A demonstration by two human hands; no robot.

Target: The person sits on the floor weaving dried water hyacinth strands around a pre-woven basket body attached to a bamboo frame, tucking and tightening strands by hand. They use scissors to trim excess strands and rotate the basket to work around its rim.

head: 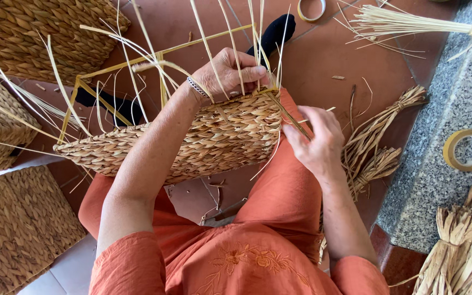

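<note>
A half-woven straw basket [214,139] lies across my lap on a thin wooden frame [121,64], with loose pale stakes sticking up from its far edge. My left hand [230,71] rests over the top rim at the basket's right corner, fingers curled around a few upright stakes. My right hand [315,142] is at the basket's right end, pinching a thin straw strand against the corner. A beaded bracelet sits on my left wrist.
Finished woven baskets [12,224] stand at the left and top left. Bundles of dried straw [375,147] lie on the red tiled floor to the right, more at bottom right and top right. Tape rolls [468,150] sit on a granite step and on the floor.
</note>
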